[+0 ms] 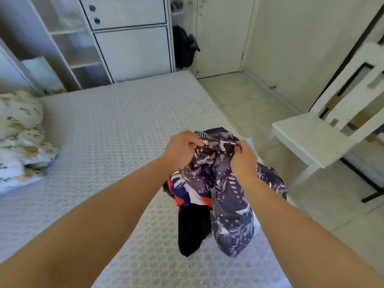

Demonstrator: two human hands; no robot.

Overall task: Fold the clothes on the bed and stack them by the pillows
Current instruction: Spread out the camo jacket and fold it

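Both hands have a bunched-up purple patterned garment [226,196] lifted over the bed [116,129], left hand [182,148] and right hand [243,161] each pinching its top edge while the rest hangs crumpled. Under it sits a messy pile of clothes [187,196], black, red and blue bits showing, near the bed's right edge. The floral pillows [20,138] are way off to the left.

White quilted bed [116,121]: floral pillows [20,138] at left, clothes pile [187,196] at right edge.
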